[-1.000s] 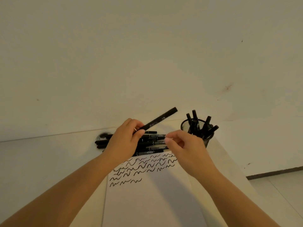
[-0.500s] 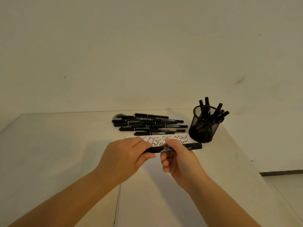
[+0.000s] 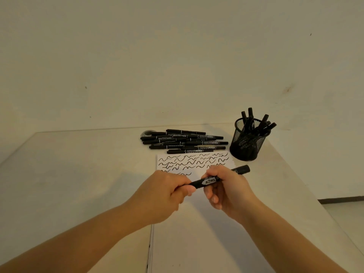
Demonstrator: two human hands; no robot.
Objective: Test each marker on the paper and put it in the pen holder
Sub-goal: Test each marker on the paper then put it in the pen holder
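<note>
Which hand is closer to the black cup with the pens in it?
Right. The right hand sits just below the pen holder, slightly to its left, gripping the marker. The left hand is farther left, holding the marker's other end.

One head-worn view — wide-angle, facing forward and down over the surface (image 3: 78, 174), close above both forearms. Wall (image 3: 177, 56) fills the upper half; floor (image 3: 350, 217) shows at right — no second view.

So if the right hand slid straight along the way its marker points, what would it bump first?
Probably the mesh pen holder: the marker in the right hand aims up-right toward its base, though depth is unclear and it might pass just beside.
</note>
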